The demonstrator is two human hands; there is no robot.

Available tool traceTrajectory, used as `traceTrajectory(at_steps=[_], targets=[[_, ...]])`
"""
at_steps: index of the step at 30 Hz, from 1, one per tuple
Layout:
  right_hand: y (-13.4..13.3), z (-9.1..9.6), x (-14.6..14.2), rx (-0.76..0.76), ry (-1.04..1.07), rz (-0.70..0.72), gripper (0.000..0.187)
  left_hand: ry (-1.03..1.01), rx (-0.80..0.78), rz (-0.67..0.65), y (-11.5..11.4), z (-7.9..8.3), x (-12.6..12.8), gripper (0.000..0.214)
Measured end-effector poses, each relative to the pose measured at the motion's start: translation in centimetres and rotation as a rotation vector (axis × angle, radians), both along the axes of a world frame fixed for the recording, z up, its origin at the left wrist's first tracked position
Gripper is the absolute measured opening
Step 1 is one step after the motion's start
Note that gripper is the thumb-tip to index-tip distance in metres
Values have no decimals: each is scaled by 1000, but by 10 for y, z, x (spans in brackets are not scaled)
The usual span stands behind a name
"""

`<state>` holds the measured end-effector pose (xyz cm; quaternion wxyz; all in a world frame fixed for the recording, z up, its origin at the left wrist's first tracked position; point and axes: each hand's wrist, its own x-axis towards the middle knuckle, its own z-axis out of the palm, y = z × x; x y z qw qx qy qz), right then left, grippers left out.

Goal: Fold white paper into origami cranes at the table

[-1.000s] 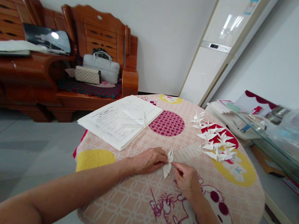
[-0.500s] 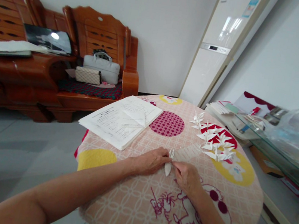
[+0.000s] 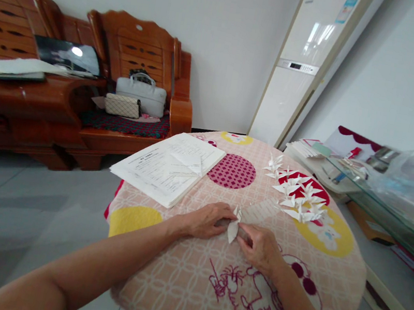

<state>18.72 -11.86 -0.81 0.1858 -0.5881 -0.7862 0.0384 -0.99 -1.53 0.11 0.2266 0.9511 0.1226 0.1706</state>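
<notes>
A small folded piece of white paper (image 3: pixel 234 226) stands between my two hands on the round table (image 3: pixel 178 286) with its pink patterned cloth. My left hand (image 3: pixel 209 221) pinches its left side with closed fingers. From the right, my right hand (image 3: pixel 260 245) pinches it too, fingers pressed together. Just behind the hands lies a flat sheet of printed paper (image 3: pixel 261 211). Several finished white paper cranes (image 3: pixel 297 195) lie in a row farther back on the right.
A stack of printed sheets (image 3: pixel 168 167) lies at the table's far left edge. Wooden benches (image 3: pixel 84 83) with bags (image 3: pixel 140 94) stand at the left. A tall white air conditioner (image 3: pixel 302 70) is behind. A glass shelf (image 3: pixel 388 199) with papers and plastic stands at the right.
Both hands stayed on the folded paper with only small finger shifts. The paper piece looks slightly shorter and more upright than a second ago.
</notes>
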Motion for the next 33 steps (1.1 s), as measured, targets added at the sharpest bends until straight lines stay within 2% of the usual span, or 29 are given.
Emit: traceTrajectory(at_steps=[6, 15, 21, 26, 30, 33], targets=[[0, 1, 1, -1, 32, 13, 27, -9, -11, -18, -1, 1, -6, 25], [-1, 2, 0, -3, 25, 28, 22, -33, 70, -37, -4, 0, -4, 23], [-1, -7, -2, 83, -104, 13, 20, 18, 190, -18, -5, -4, 0, 19], [-2, -14, -1, 194, -244, 79, 24, 87, 292, -24, -5, -8, 3, 21], [-1, -14, -2, 177, -155, 76, 24, 43, 199, 7, -5, -12, 3, 21], [3, -11, -4, 73, 23, -52, 26, -31, 49, 72, -1, -14, 6, 20]])
